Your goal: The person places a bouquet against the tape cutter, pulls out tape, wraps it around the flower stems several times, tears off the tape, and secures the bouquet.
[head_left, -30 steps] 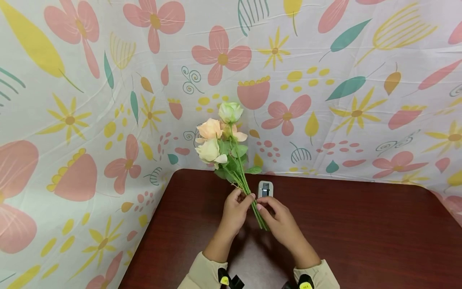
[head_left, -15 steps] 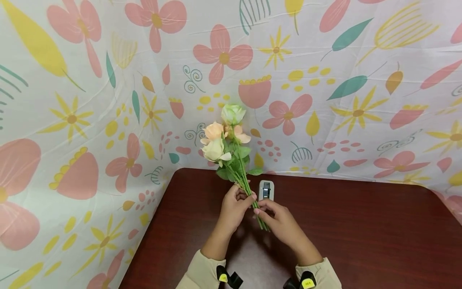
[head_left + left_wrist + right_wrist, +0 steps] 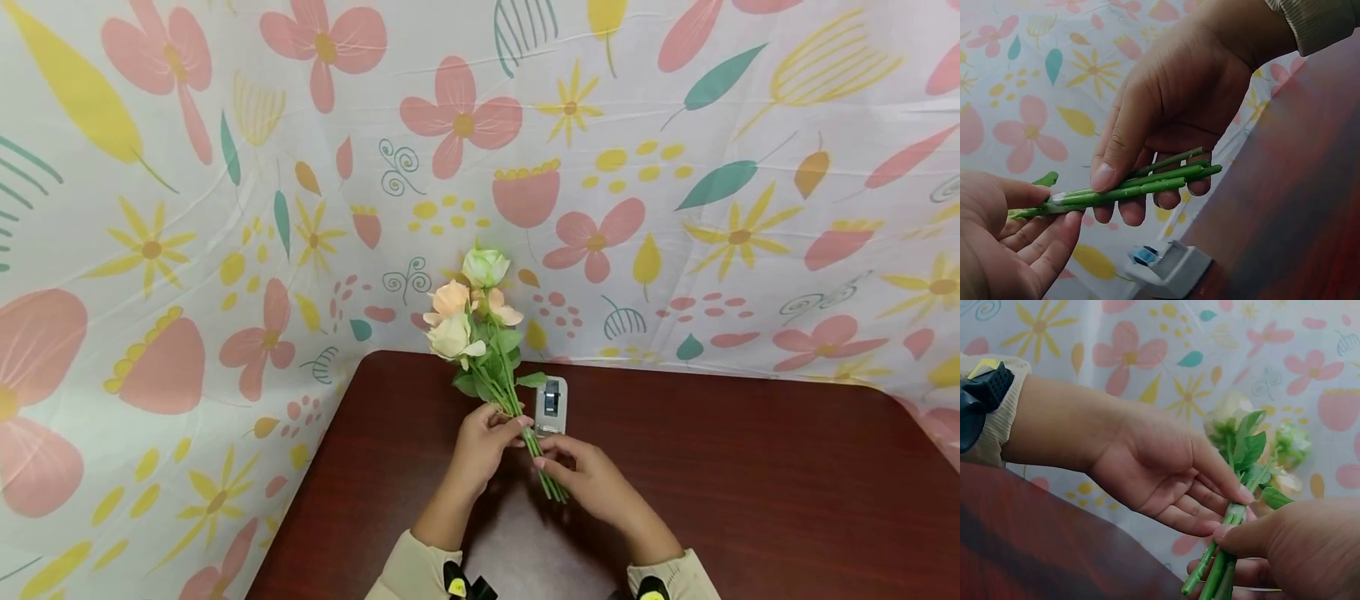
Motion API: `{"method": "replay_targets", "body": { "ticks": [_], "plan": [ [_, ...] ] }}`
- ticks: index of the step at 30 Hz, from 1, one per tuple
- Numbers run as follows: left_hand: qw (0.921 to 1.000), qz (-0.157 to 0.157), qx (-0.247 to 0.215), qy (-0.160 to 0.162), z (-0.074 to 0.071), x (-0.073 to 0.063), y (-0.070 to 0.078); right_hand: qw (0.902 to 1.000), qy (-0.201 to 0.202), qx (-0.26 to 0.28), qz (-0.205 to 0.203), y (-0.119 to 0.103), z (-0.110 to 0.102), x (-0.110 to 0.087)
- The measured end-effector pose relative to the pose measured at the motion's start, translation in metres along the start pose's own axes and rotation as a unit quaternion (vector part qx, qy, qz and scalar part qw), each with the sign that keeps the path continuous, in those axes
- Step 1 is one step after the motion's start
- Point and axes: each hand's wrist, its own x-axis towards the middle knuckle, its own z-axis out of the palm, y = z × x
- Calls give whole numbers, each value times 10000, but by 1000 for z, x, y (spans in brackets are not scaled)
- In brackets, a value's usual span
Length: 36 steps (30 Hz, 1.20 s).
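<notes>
A bunch of artificial-looking roses, pale green, peach and cream (image 3: 452, 336), is held over the table with its heads tilted up and left. My left hand (image 3: 480, 450) pinches the green stems (image 3: 1147, 187) between thumb and fingers, below the leaves. Nearer the cut ends, my right hand (image 3: 592, 483) also pinches the stems, thumb on one side and fingers behind. Between the hands, a whitish, shiny band of what looks like clear tape (image 3: 1235, 511) wraps the stems. Just beyond the hands stands a small tape dispenser (image 3: 551, 404), touched by neither hand as far as I can tell.
The dark reddish-brown table (image 3: 720, 467) has rounded far corners. A white cloth with printed flowers (image 3: 637, 100) hangs behind it and along the left side. Both sleeves carry black wrist straps (image 3: 457, 579).
Both hands and the roses have come lower and slightly right, nearer to me. More of the wrapped stem now shows between the hands. The tape dispenser stays in place.
</notes>
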Motion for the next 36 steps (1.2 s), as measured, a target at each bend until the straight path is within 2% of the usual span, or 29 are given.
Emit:
{"method": "replay_targets", "body": {
  "ticks": [8, 19, 28, 36],
  "plan": [
    [9992, -345, -194, 48, -4, -8, -14, 9993, -341, -11, 145, 7, 4, -6],
    [9983, -550, -211, 19, -6, -20, -42, 9976, -653, -105, 223, 18, 10, -15],
    [9967, -714, -370, -131, -4, -18, -71, 9963, -735, -200, 399, 35, 14, -21],
    [9962, -740, -392, -231, -5, -16, -84, 9946, -879, 112, 545, 44, 15, -21]
  ]
}}
